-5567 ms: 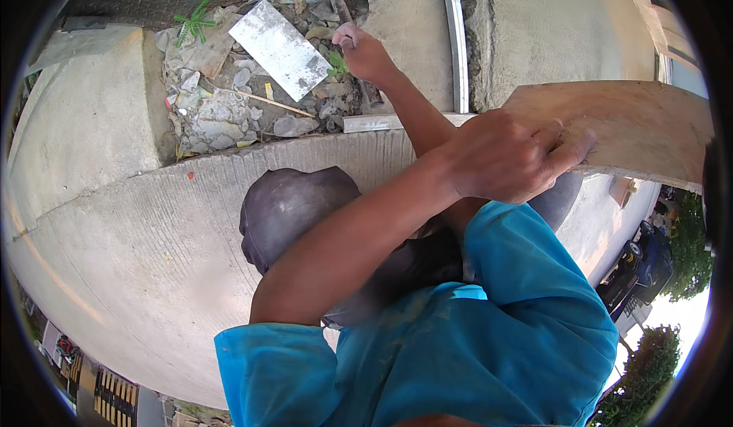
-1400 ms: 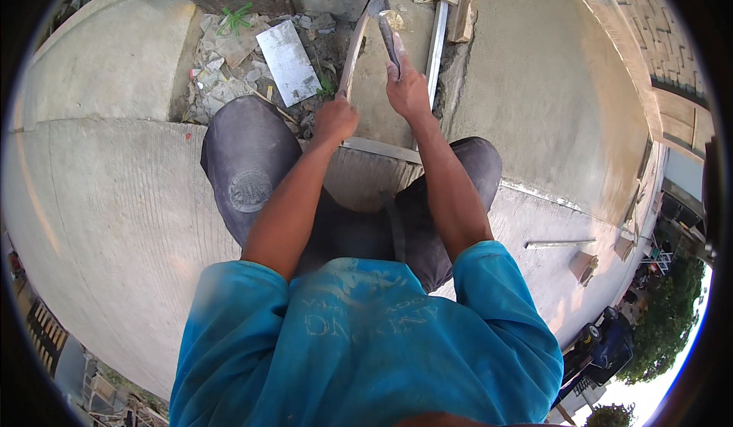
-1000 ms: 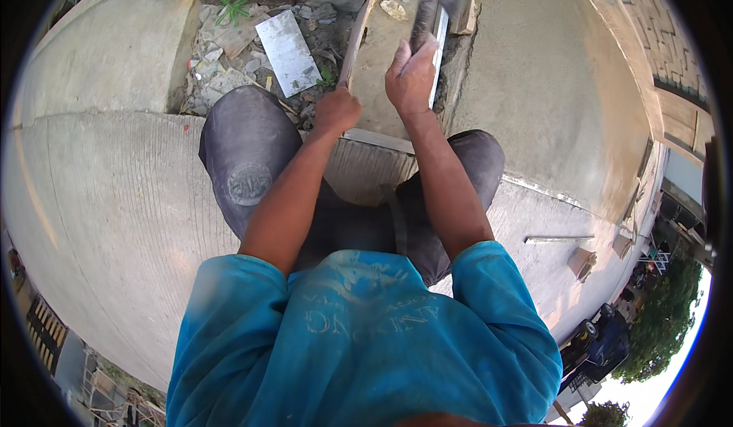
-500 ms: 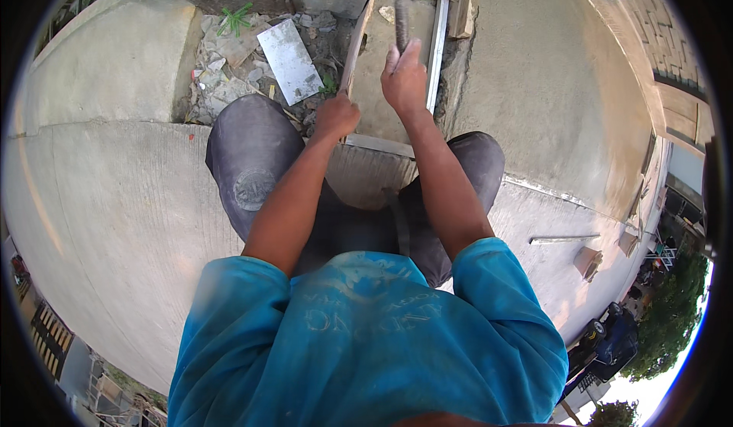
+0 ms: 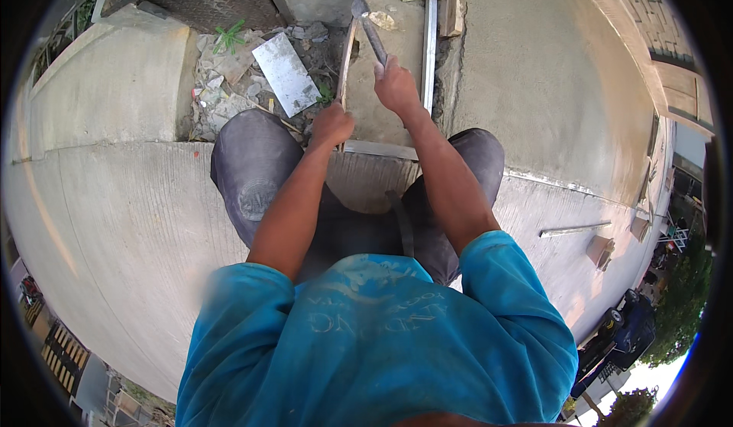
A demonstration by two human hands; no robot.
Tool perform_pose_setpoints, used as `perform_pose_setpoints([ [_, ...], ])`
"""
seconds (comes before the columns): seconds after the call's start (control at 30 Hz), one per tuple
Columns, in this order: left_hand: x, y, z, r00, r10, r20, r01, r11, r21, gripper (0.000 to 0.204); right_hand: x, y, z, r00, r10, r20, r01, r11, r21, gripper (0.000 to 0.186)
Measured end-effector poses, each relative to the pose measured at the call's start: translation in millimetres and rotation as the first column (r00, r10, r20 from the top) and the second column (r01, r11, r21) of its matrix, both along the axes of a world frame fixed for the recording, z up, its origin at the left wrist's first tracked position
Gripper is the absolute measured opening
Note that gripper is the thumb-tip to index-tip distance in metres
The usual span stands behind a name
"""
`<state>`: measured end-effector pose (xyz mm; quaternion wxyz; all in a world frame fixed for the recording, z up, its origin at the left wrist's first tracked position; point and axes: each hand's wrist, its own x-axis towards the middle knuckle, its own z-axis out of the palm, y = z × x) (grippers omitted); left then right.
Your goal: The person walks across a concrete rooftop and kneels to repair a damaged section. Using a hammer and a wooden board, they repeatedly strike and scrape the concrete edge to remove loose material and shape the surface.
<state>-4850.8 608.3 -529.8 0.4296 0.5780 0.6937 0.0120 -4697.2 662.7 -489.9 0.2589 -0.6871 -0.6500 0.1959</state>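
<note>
Three sides of the frame (image 5: 430, 57) look set; the board (image 5: 346, 76) at its 9 o'clock seems unfixed, clasped by the left hand (image 5: 334, 125). The right hand (image 5: 397, 89) grips a hammer (image 5: 372, 36), head at 11 o'clock.

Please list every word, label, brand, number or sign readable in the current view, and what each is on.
No text can be quoted reliably.
Blue shirt: faded lettering across the chest, too worn and creased to read surely.
Left trouser knee: round mark, too faint to read.
Hammer-like tool in the right hand: none visible.
Wooden board at the left hand: none visible.
</note>
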Motion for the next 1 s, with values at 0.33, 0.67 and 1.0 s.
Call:
perform_pose_setpoints([
  [0.33,-3,2,5,0.999,-0.019,-0.031,0.017,0.998,-0.064,0.043,-27,-2,89,0.941,0.040,-0.336,0.110,0.903,0.416,0.031],
  [0.67,-7,1,-1,0.998,-0.036,-0.052,0.033,0.998,-0.057,0.044,-7,-2,72,0.968,-0.065,-0.243,0.067,0.998,-0.001,0.038],
  [1.0,-3,0,-3,0.997,-0.027,-0.067,0.024,0.998,-0.055,0.046,6,1,-3,0.989,0.148,0.017,-0.139,0.960,-0.241,0.037],
])
